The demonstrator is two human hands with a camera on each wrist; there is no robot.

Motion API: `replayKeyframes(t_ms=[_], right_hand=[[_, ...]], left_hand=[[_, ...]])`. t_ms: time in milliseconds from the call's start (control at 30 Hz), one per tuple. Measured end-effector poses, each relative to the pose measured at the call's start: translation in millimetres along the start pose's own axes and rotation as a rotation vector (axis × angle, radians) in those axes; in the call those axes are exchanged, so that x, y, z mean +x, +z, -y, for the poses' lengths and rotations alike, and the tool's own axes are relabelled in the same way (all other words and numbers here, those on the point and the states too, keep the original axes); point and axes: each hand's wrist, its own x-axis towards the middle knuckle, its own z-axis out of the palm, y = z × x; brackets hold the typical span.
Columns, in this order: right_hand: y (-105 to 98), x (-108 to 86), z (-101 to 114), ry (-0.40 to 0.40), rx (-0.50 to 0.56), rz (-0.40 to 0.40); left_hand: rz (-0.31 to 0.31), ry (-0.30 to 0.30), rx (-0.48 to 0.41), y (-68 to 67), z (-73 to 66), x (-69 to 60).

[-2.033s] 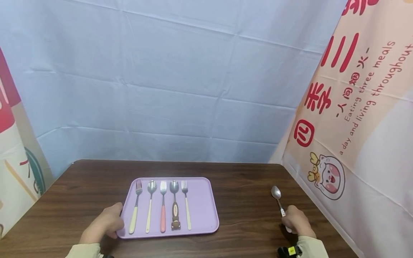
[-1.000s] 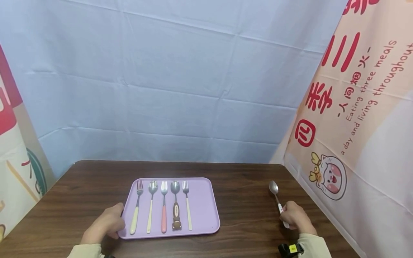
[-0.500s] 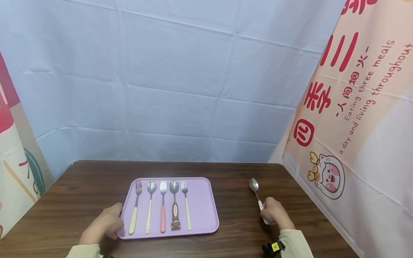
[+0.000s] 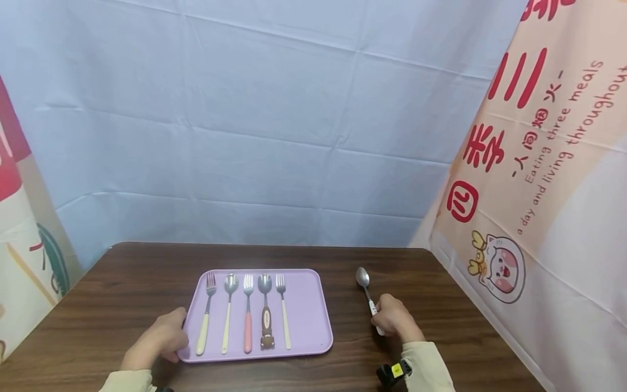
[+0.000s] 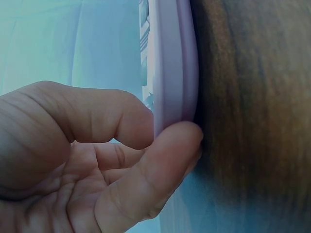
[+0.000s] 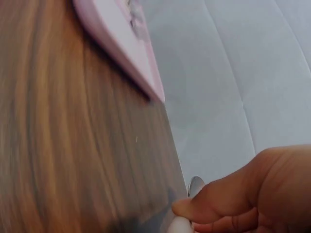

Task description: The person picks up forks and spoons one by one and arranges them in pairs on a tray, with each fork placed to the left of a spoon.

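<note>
My left hand (image 4: 161, 335) pinches the near-left rim of a lilac tray (image 4: 308, 316); in the left wrist view, thumb and fingers meet at the tray's edge (image 5: 175, 73). On the tray, from left, lie a cream-handled fork (image 4: 203, 326), a cream-handled spoon (image 4: 226, 326), a pink-handled fork (image 4: 247, 329), a spoon with a brown bear handle (image 4: 266, 324) and a slim cream-handled fork (image 4: 286, 326). Right of the tray, my right hand (image 4: 394, 317) holds a spoon (image 4: 363, 277) by its white patterned handle, bowl pointing away. Most of that handle is hidden in the right wrist view.
A dark wood-grain table (image 4: 460, 337) bears the tray. Pale blue cloth (image 4: 274, 136) hangs behind the table's far edge. A printed cloth (image 4: 553, 218) stands along the right, and another patterned cloth (image 4: 24, 261) hangs at the left.
My right hand has carried the spoon leftward across the right side of the table, nearer the tray. My left hand and the tray with its cutlery have stayed in place.
</note>
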Motion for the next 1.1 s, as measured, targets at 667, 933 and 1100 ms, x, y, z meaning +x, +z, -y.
replayKeyframes(t_ms=[667,933,1100], right_hand=[[28.6,-2.2,39.4,-0.085,0.068,0.04],[33.6,-4.7,55.4,-0.129,0.048,0.066],[37.6,-4.4,62.0,-0.174,0.015,0.074]], left_hand=[[0.005,0.0,0.006,0.8,1.2,2.1],[0.015,-0.009,-0.002,0.7,0.0,2.4],[0.014,-0.012,-0.01,0.3,-0.3,2.0]])
